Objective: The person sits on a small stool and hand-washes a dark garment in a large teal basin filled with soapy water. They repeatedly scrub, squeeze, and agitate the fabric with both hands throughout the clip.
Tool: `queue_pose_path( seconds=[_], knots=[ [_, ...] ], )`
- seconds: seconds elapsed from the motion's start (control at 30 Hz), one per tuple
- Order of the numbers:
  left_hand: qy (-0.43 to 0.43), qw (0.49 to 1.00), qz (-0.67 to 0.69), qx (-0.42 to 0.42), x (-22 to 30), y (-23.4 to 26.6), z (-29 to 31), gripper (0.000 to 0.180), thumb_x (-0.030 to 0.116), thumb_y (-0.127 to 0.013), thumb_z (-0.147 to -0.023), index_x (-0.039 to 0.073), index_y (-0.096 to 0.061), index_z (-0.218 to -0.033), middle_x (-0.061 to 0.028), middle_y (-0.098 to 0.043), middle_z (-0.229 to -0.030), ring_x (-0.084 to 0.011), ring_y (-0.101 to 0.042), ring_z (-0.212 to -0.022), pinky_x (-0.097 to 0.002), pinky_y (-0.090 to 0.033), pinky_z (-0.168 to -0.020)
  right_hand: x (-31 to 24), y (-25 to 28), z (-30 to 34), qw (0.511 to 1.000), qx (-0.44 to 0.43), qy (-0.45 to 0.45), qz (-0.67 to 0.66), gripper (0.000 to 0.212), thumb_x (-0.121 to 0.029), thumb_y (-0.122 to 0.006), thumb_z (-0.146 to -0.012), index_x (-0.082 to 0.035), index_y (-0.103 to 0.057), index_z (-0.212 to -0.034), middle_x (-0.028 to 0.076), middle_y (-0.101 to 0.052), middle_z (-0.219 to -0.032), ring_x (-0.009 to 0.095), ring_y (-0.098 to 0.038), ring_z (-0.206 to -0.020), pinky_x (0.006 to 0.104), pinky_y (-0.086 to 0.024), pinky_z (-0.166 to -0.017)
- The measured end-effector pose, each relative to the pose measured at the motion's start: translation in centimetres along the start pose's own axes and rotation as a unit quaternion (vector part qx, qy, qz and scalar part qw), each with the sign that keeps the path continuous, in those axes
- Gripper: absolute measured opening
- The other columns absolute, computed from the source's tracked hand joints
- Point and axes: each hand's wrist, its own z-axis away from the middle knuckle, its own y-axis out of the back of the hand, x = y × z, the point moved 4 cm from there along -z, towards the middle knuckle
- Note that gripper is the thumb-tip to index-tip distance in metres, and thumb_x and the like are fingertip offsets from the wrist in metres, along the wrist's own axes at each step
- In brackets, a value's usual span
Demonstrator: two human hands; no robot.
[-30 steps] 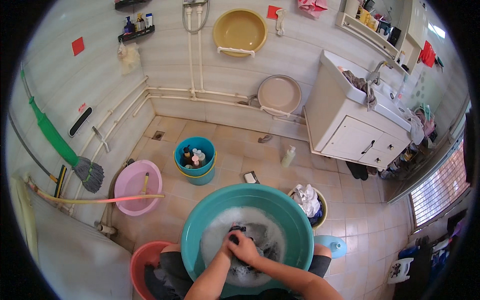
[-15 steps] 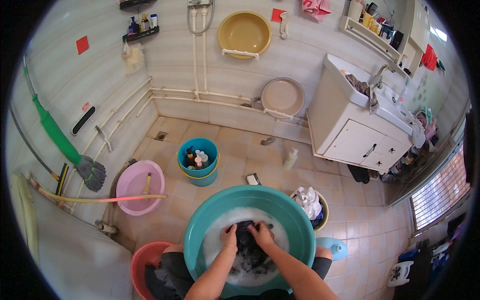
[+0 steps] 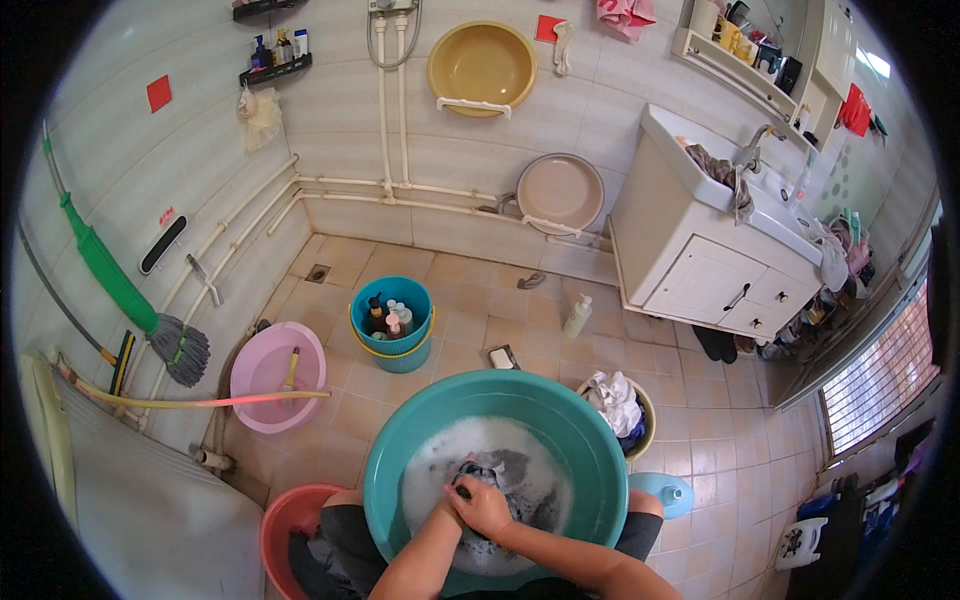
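Observation:
Close together over the large teal basin (image 3: 590, 470), my two hands squeeze a dark wet garment (image 3: 478, 547) between them. My right hand (image 3: 486, 508) is wrapped over the front of the bunch, its fingers curled in. Partly covered behind it, my left hand (image 3: 448, 508) is closed on the same cloth. Part of the garment lies low in the white suds (image 3: 540, 475), and foam hides its outline. The basin sits between my knees.
A red basin (image 3: 278, 545) with dark clothes stands at my left. Beyond are a pink basin (image 3: 265, 410), a hose (image 3: 200, 403) and a blue bucket (image 3: 405, 355) of bottles. At right are a clothes basket (image 3: 642, 445), a light blue jug (image 3: 665, 493) and a white vanity (image 3: 690, 280).
My hands have come together and shifted slightly left and nearer to me. The right hand now crosses over the left, and the cloth is bunched tighter between them.

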Motion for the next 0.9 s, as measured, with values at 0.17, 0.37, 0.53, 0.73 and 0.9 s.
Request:
queue_pose_path(
  seconds=[0.17, 0.37, 0.53, 0.73, 0.9],
  knots=[
    [-0.11, 0.957, -0.205, 0.172, 1.5, -3.6, 3.3, 0.029, 0.025, -0.047, -0.083, 0.002, -0.053, -0.101, -0.011, -0.056, -0.096, -0.0237, -0.052, -0.086, -0.0342, -0.041, -0.077, 4.4, 0.9, -3.7, 0.99, 0.109, -0.045, 0.08, 0.032, -0.032, -0.051, -0.08, -0.002, -0.06, -0.073, 0.022, -0.058, -0.07, 0.038, -0.056, -0.063, 0.0441, -0.046, -0.059],
    [-0.227, 0.922, -0.226, 0.218, 2.2, -1.5, 1.0, 0.025, 0.023, -0.062, -0.074, 0.003, -0.054, -0.089, -0.0077, -0.056, -0.085, -0.0183, -0.051, -0.08, -0.0299, -0.041, -0.074, 9.8, 3.0, -4.4, 0.978, 0.039, -0.193, 0.07, 0.039, -0.034, -0.054, -0.079, -0.002, -0.053, -0.101, 0.019, -0.056, -0.096, 0.034, -0.053, -0.091, 0.0419, -0.041, -0.077],
    [-0.177, 0.882, -0.32, 0.296, 2.6, 0.0, 1.7, 0.019, 0.007, -0.064, -0.071, 0.005, -0.054, -0.087, -0.0073, -0.055, -0.088, -0.0228, -0.051, -0.083, -0.0361, -0.041, -0.072, 15.6, 1.0, -3.2, 0.968, 0.007, -0.214, 0.133, 0.044, -0.033, -0.058, -0.075, -0.004, -0.05, -0.107, 0.019, -0.053, -0.107, 0.033, -0.049, -0.099, 0.0395, -0.04, -0.081],
    [-0.087, 0.982, -0.127, 0.108, 0.6, 1.4, -1.2, 0.031, 0.022, -0.052, -0.08, 0.002, -0.052, -0.104, -0.0113, -0.053, -0.104, -0.0224, -0.05, -0.093, -0.0329, -0.042, -0.079, 5.6, -1.2, -1.8, 0.994, -0.026, -0.102, -0.023, 0.038, -0.038, -0.053, -0.076, -0.006, -0.054, -0.097, 0.019, -0.059, -0.082, 0.037, -0.056, -0.078, 0.0416, -0.045, -0.068],
    [-0.124, 0.95, -0.276, -0.07, -0.7, 5.2, -6.1, 0.032, 0.025, -0.046, -0.083, 0.0, -0.052, -0.102, -0.0121, -0.054, -0.101, -0.0227, -0.051, -0.089, -0.0336, -0.043, -0.075, 0.0, -0.2, -0.9, 0.998, 0.015, 0.034, 0.049, 0.032, -0.035, -0.051, -0.081, -0.004, -0.058, -0.073, 0.018, -0.058, -0.071, 0.037, -0.056, -0.065, 0.0439, -0.045, -0.059]
  ],
)
